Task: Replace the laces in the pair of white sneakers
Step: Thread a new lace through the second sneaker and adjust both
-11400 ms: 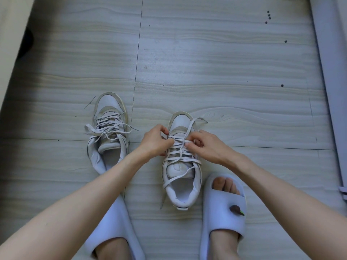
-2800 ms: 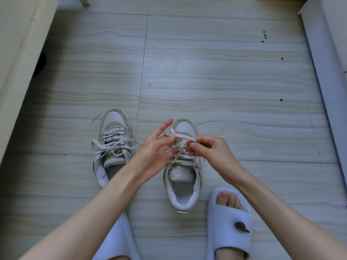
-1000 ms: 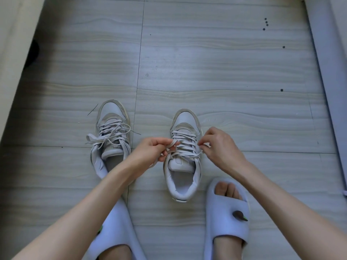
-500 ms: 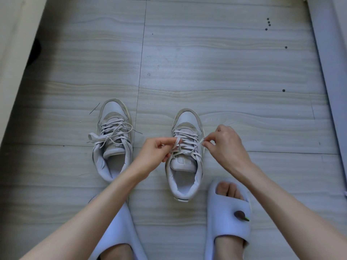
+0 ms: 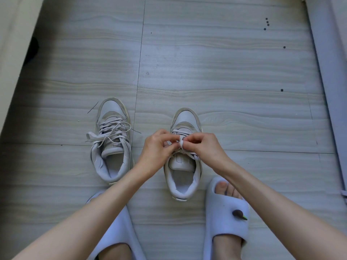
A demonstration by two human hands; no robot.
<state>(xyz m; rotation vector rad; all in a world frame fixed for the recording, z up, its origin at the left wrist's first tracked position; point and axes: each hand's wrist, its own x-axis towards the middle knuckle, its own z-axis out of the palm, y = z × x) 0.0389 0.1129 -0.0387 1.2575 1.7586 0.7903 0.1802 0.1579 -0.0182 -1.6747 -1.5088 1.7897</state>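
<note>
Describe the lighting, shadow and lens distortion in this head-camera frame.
Head view: soft daylight leaves a pale sheen on the floor ahead of the sneakers; the left edge by the wall falls into shadow; the wide lens bows the floor seams and the forearms; left hand and right hand on the lace look sharp.

The floor point(image 5: 216, 59) looks like pale wood-grain tile or laminate, smooth with a soft sheen where the light falls. Both sneakers look like smooth matt leather or a leather lookalike: the left sneaker point(image 5: 112, 117) has scuffed, yellowed rubber round the toe, and the right sneaker point(image 5: 185, 119) shows a soft cloth lining inside. The laces point(image 5: 181, 144) are flat woven cloth. The slippers point(image 5: 225, 214) look like thick moulded foam, matt and smooth.
</note>
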